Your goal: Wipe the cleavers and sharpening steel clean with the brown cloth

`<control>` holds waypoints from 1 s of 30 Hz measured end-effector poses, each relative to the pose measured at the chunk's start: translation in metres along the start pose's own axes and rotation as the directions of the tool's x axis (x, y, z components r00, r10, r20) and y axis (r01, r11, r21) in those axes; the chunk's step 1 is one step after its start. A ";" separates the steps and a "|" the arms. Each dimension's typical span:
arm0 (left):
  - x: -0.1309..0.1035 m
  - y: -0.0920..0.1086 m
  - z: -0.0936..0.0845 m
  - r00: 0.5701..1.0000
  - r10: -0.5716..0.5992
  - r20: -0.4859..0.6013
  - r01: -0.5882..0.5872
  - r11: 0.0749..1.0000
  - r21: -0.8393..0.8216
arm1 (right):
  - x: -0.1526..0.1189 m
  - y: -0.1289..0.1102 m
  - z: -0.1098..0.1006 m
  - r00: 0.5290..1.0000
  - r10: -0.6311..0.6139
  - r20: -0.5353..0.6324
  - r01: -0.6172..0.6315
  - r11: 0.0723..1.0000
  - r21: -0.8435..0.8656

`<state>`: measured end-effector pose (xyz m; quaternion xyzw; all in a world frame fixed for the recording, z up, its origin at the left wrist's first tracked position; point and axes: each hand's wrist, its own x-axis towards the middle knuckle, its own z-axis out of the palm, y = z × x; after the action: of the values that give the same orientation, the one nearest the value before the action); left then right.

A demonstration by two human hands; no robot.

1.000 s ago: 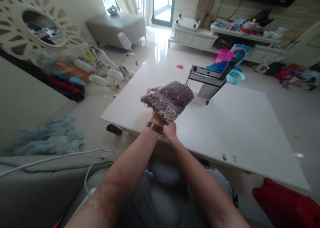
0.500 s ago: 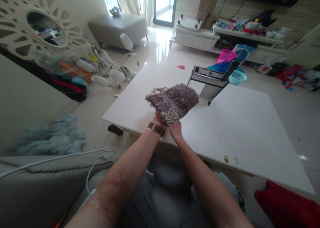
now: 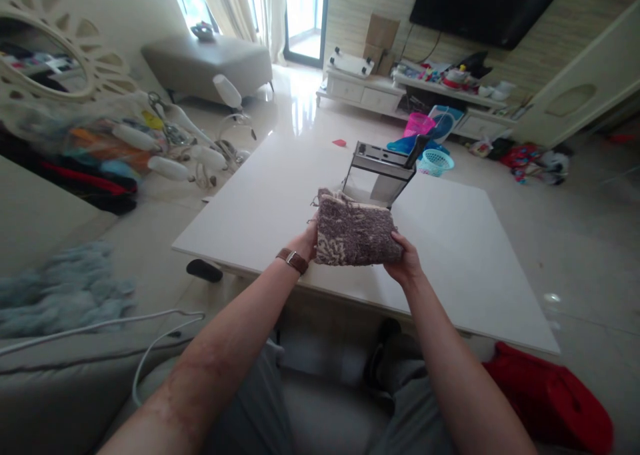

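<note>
A folded brown-and-cream cloth (image 3: 356, 232), thick and fuzzy with loose threads at its edges, is held up between my two hands over the near edge of the white table (image 3: 245, 225). My left hand (image 3: 309, 240) grips its left side, the fingers partly hidden behind it. On the right side, my right hand (image 3: 406, 258) clasps the lower corner with the thumb in front. Just behind the cloth stands a metal-framed rack (image 3: 383, 165) with a black handle, partly covered by the cloth.
A red piece (image 3: 339, 143) lies on the table's far part. Left of the table are a white-shaded chandelier (image 3: 200, 155) and a fluffy blue-grey heap (image 3: 70, 285). Beyond the rack sit a light-blue basket (image 3: 435, 162) and a pink basket (image 3: 419, 124). A red bag (image 3: 547, 398) is at the lower right.
The cloth has turned from a slant to nearly level and come lower. My right hand has moved from beneath it to its right side, so my hands are farther apart. The view has shifted.
</note>
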<state>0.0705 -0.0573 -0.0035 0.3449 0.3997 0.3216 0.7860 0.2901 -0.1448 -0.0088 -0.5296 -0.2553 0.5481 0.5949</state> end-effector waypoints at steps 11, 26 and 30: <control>0.007 -0.009 0.034 0.956 -0.189 0.225 0.226 0.962 -0.151 | 0.003 0.012 -0.051 0.968 0.033 -0.249 -0.020 0.998 0.055; 0.030 -0.028 0.002 0.939 0.283 -0.194 0.021 0.518 0.855 | 0.028 0.038 -0.076 0.878 -0.150 -0.455 -0.103 0.868 -0.486; 0.018 -0.028 0.011 0.977 0.194 -0.084 0.032 0.255 0.966 | 0.029 0.036 -0.081 0.858 -0.269 -0.437 -0.053 0.801 -0.596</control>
<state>0.0945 -0.0617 -0.0280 0.7399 0.5655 0.0825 0.3549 0.3560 -0.1520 -0.0749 -0.7947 -0.2798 0.2487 0.4777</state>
